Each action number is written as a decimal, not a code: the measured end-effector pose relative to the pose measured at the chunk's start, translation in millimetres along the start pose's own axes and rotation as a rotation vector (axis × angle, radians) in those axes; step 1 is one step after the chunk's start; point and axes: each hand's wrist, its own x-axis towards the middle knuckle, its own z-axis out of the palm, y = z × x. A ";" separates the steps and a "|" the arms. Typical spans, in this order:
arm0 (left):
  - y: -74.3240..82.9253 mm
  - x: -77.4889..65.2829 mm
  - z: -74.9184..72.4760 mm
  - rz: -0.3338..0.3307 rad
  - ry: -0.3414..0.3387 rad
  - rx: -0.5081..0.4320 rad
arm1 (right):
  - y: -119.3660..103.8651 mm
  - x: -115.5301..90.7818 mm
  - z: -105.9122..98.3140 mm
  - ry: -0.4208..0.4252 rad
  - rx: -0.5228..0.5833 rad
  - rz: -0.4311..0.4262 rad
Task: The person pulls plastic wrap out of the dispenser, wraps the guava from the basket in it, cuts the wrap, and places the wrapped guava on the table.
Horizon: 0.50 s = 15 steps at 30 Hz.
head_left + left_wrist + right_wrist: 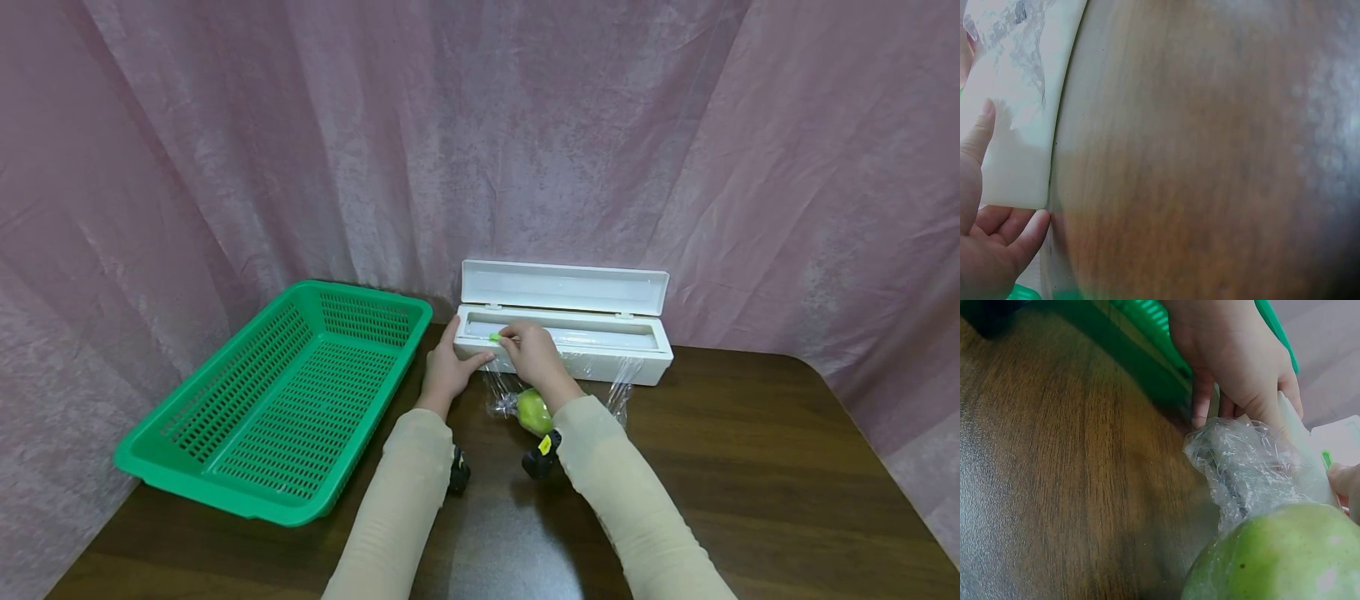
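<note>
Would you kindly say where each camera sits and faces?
On head: faces forward and down at the oblong white plastic box; cream sleeves, left grip, right grip show.
On left wrist: faces the box's end and brown wooden table; left grip shows.
On right wrist: faces the round green fruit; both grips show.
Head and right-wrist views share the fruit.

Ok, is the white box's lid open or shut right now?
Open: in the head view, the lid stands raised along the far edge of the white box, leaving the inside exposed.
</note>
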 end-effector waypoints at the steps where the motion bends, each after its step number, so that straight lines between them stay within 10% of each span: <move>1: 0.0 0.3 0.0 0.002 -0.001 -0.001 | 0.0 -0.1 0.0 0.001 -0.001 0.001; 15: -1.7 0.3 -0.6 0.010 -0.001 -0.005 | -1.9 -1.5 -2.1 -0.004 0.007 0.027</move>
